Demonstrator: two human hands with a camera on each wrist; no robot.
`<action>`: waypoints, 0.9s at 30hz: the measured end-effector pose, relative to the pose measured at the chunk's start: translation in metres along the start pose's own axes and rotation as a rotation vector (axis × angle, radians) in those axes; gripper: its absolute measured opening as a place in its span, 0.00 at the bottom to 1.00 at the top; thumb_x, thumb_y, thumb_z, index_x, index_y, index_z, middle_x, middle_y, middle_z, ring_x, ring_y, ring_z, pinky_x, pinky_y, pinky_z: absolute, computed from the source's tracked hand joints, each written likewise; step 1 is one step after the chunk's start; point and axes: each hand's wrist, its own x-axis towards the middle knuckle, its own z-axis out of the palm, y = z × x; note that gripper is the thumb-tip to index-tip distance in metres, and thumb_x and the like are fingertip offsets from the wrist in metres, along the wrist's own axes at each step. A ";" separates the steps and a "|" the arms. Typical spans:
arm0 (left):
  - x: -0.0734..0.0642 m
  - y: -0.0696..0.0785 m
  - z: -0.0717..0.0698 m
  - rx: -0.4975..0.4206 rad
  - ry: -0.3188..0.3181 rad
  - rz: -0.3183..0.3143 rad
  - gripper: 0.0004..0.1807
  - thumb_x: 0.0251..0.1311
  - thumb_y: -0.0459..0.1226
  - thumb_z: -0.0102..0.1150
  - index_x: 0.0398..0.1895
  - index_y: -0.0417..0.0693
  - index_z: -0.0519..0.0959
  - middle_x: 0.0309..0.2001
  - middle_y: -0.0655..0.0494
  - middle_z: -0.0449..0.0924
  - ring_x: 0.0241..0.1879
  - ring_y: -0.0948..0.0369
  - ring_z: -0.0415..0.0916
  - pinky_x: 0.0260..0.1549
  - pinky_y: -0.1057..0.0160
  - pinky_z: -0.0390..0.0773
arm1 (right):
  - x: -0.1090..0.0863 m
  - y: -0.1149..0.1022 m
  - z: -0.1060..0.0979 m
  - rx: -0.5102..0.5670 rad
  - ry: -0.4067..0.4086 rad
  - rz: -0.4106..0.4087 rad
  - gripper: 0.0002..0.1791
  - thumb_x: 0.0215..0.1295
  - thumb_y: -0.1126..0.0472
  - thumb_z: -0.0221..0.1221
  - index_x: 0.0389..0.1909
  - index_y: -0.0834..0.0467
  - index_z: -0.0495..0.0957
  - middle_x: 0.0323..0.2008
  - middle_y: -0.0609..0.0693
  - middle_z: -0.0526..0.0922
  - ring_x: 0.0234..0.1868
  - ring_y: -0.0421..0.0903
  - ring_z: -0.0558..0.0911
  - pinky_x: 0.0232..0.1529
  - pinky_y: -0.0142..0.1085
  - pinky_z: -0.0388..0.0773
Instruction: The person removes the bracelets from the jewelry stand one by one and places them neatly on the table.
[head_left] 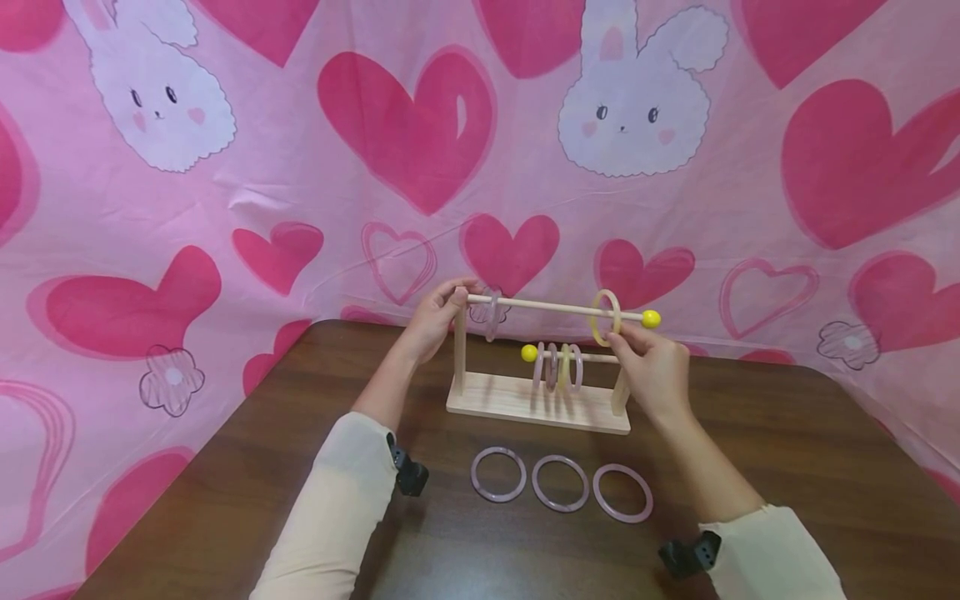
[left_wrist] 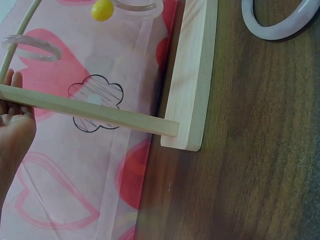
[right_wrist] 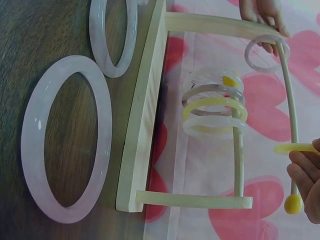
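Note:
My left hand (head_left: 435, 321) grips the top of the left post (head_left: 460, 350) of a wooden bangle stand (head_left: 498, 398), thumb in front. A pale lilac bangle (head_left: 492, 317) hangs on the upper rod (head_left: 547, 306) close by. Between thumb and fingers, my right hand (head_left: 660, 371) pinches a yellow bangle (head_left: 617, 312). This bangle encircles the upper rod near its yellow end knob (head_left: 651, 319); in the right wrist view the fingers partly cover it. On the lower rod (head_left: 600, 358) hang several bangles, lilac, brownish and one yellow (head_left: 566, 367).
Three lilac bangles lie flat in a row before the stand: a left one (head_left: 473, 473), a middle one (head_left: 560, 457) and a right one (right_wrist: 32, 140). Behind the brown table (head_left: 262, 467) hangs a pink cloth (head_left: 285, 192) with hearts and rabbits.

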 end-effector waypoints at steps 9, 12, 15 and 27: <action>0.000 -0.002 0.000 -0.008 -0.002 0.004 0.29 0.61 0.44 0.49 0.58 0.31 0.65 0.43 0.60 0.79 0.49 0.61 0.70 0.55 0.60 0.62 | -0.002 0.003 -0.003 -0.027 0.013 0.010 0.11 0.50 0.68 0.68 0.37 0.63 0.84 0.29 0.56 0.83 0.32 0.46 0.81 0.28 0.15 0.65; 0.000 -0.002 0.000 0.002 -0.003 -0.001 0.29 0.61 0.44 0.49 0.59 0.32 0.66 0.43 0.59 0.79 0.50 0.60 0.69 0.54 0.59 0.62 | -0.003 0.004 -0.004 -0.030 0.012 0.008 0.11 0.50 0.68 0.68 0.37 0.63 0.84 0.29 0.56 0.83 0.32 0.46 0.81 0.28 0.15 0.66; 0.000 -0.002 -0.001 0.003 -0.009 0.005 0.31 0.59 0.47 0.50 0.58 0.32 0.65 0.44 0.58 0.78 0.51 0.58 0.69 0.55 0.59 0.62 | -0.004 0.005 -0.004 -0.018 0.013 0.015 0.11 0.51 0.68 0.67 0.37 0.64 0.84 0.29 0.57 0.83 0.34 0.49 0.82 0.29 0.14 0.66; -0.001 0.001 -0.001 0.027 0.005 -0.021 0.28 0.62 0.45 0.48 0.59 0.33 0.66 0.46 0.56 0.77 0.54 0.56 0.67 0.55 0.58 0.61 | -0.003 0.011 -0.010 0.001 0.034 0.063 0.11 0.52 0.68 0.66 0.37 0.68 0.82 0.30 0.62 0.82 0.33 0.32 0.80 0.29 0.13 0.67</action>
